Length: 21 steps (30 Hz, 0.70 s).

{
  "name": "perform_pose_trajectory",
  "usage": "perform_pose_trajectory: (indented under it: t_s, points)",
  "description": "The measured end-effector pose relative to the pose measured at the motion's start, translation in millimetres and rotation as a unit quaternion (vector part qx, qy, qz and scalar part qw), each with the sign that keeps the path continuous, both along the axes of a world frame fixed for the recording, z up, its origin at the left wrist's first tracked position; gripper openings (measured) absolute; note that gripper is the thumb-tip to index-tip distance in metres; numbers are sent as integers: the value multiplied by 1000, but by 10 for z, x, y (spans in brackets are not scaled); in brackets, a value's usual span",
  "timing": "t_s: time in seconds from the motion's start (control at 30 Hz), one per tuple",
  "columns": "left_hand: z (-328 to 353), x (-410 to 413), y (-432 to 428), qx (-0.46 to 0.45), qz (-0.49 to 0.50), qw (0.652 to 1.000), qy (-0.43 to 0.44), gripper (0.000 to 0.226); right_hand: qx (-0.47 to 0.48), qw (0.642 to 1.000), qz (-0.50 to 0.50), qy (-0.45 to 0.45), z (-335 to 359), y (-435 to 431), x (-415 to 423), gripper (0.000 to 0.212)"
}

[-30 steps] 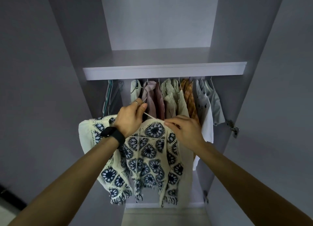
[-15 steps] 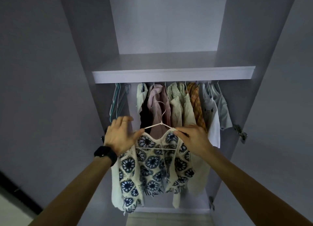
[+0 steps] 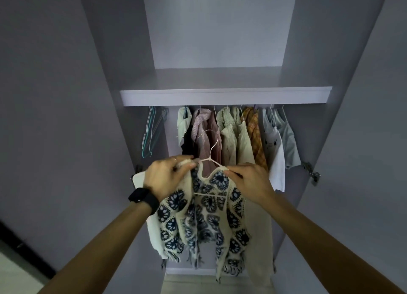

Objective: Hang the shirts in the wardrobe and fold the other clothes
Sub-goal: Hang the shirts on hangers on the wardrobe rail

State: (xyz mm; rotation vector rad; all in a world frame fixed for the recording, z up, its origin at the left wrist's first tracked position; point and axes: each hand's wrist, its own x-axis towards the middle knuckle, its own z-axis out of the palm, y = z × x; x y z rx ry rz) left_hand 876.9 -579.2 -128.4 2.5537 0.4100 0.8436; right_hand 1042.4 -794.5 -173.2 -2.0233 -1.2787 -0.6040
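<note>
Upper compartment above the white flat wardrobe shelf (image 3: pixel 224 96): open.
Under the shelf: packed row of hung garments (image 3: pixel 242 139), pink-striped to grey, touching one another, ending just beside the right wall.
Left end: bunch of bare thin wire hangers (image 3: pixel 150 133).
Between bunch and row: one narrow open gap.
Foreground: cream-and-navy crocheted top (image 3: pixel 211 205) hangs before the row's left part.
Right flank: metal door hinge (image 3: pixel 313 176) juts inward.

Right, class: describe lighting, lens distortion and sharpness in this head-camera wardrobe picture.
Head view: dim light, brightest on the white shelf, the hung clothes below it in shadow; head view: the wide lens splays the grey wardrobe walls outward; head view: the cream crochet top with navy flowers looks soft at its fringe; no glare.
</note>
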Motion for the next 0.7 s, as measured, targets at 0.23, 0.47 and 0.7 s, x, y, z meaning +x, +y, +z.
perform_pose_trajectory:
  t_s: [0.23,0.47,0.7]
  points:
    - [31,-28,151,56,-14,993,100,46,37,999,3,-2,-9,-30,-15,37]
    - [62,-79,172,214,38,965,147,44,53,997,-39,-38,-4,-16,36,35]
    - [79,138,120,62,-67,988,126,37,69,997,-32,-25,-65,84,15,32]
